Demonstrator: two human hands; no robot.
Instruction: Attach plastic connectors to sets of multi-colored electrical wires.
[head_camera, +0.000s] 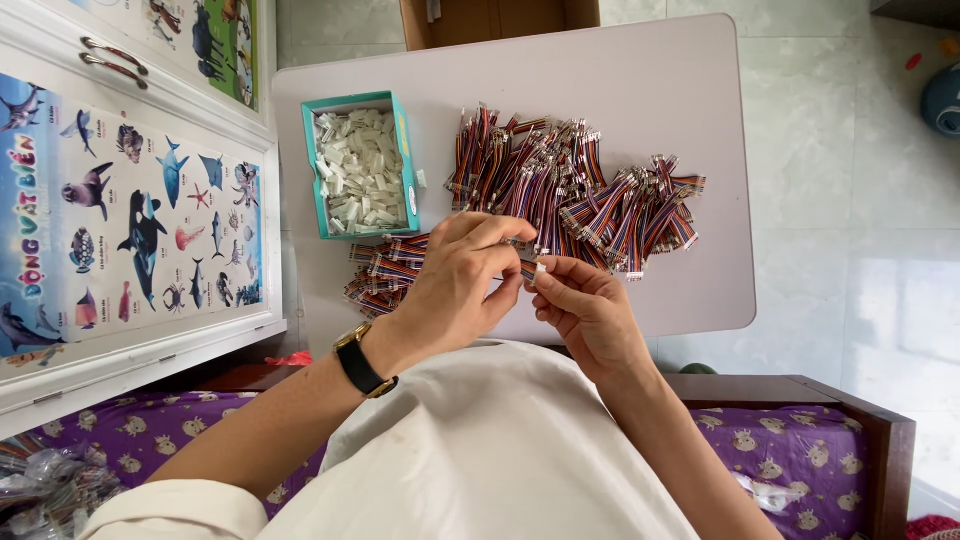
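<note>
Nearest: white cloth (500, 450) across the lap, purple patterned bedding (790, 450) to either side.

Left hand (455, 290), black-strapped wristwatch (360, 362) on the wrist: fingers curled, thumb and forefinger pinched on a short striped wire (522, 262). Right hand (585, 305): fingertips closed on a small white plug (541, 267), held at the wire's end. Both hands raised above the near edge of the white table (640, 70), fingertips almost touching. Whether the plug is already seated on the wire: cannot tell, joint too small and partly hidden.

Beyond the left hand: small stack of striped wires (380, 275) on the table. Further out: large loose heap of striped wires (580, 190), ends pointing every way. To its left: teal box (362, 165) full of white plugs. At the far edge: cardboard carton (500, 20). Along the left: white cabinet door with a sea-animal poster (140, 220).

Likely faults from this position:
- Plug dropped onto the cloth or floor; cause: tiny part, grip by fingertips only.
- Plug pushed on crooked or reversed; cause: poor alignment of the wire ends.
- Wire ends bent; cause: excess force at an angle.
- Finished and unfinished wires mixed; cause: stack and heap lying near each other.
- Heap dragged off the right table edge; cause: tangled wires snagged by a sleeve or hand.
</note>
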